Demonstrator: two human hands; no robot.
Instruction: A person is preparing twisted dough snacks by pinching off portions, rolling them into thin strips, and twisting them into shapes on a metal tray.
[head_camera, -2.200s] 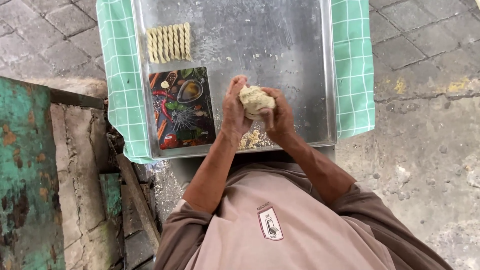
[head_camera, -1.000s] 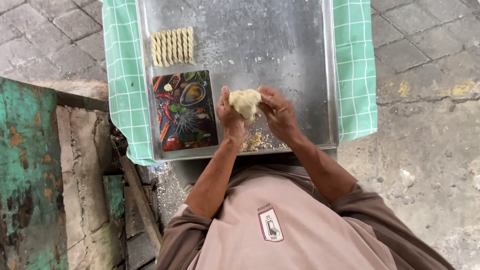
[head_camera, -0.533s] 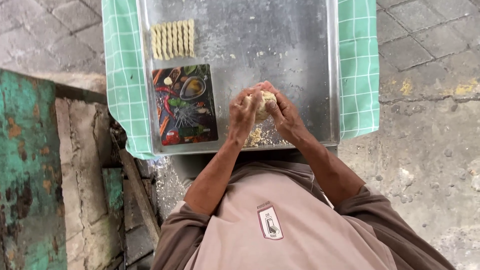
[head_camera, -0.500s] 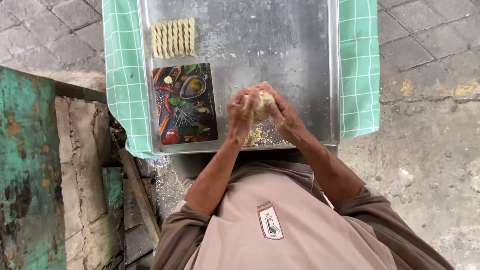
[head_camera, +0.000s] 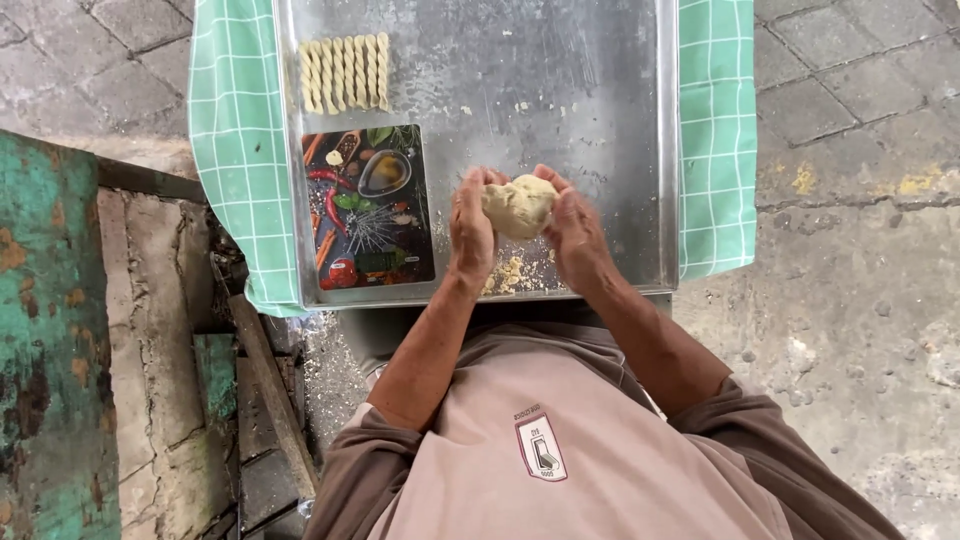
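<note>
A rough, pale yellow lump of dough (head_camera: 519, 206) sits between a person's two hands, held just above the near part of a large metal tray (head_camera: 600, 90). The left hand (head_camera: 471, 228) presses against the lump's left side and the right hand (head_camera: 572, 232) against its right side. The fingers of both hands curl partway around the dough, closed on it but not fully wrapped, so the top of the lump shows between them.

Directly below the hands, near the tray's front edge, lies a small scatter of dough crumbs (head_camera: 507, 272). To the left of the hands, a rectangular board (head_camera: 366, 205) printed with pictures of chillies, herbs and spices lies flat in the tray's near left corner. Beyond that board, toward the far left of the tray, a tidy row of twisted dough sticks (head_camera: 344, 72) lies side by side, well apart from the hands.

The tray rests on a green cloth (head_camera: 236, 150) with a white grid pattern, which shows along both the left and right sides of the tray. What carries the cloth is hidden beneath it. The person wears a light brown shirt (head_camera: 560, 450) with darker brown sleeves. Grey paving stones (head_camera: 850, 110) surround the scene, and a worn green-painted surface (head_camera: 45, 340) stands at the left.
</note>
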